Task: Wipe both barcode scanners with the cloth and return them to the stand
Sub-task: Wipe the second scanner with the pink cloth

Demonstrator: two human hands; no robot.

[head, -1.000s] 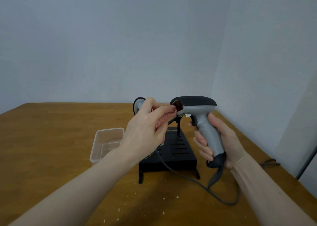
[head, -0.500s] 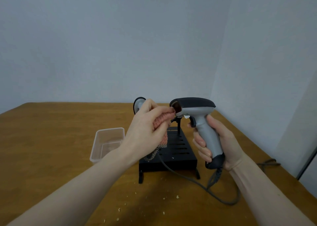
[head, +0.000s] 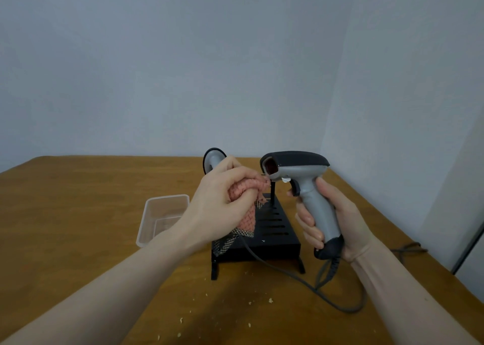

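My right hand (head: 337, 219) grips the handle of a grey and black barcode scanner (head: 301, 169), held upright above the black slotted stand (head: 272, 227), its window facing left. My left hand (head: 217, 203) is closed on a bunched pink cloth (head: 246, 200), whose top edge touches the scanner just below the window. A second scanner (head: 213, 158) sits on the stand behind my left hand, mostly hidden. A grey cable (head: 301, 282) runs from the held scanner across the wooden table (head: 78, 200).
A clear plastic tub (head: 162, 216) lies left of the stand. Small crumbs (head: 270, 300) are scattered on the table near the front. A wall (head: 392, 109) rises close on the right, where a dark cable (head: 408, 247) lies at the table edge.
My left hand with the cloth has slid down from the scanner's window to just beneath it. The scanner has tilted a little, showing more of the window.
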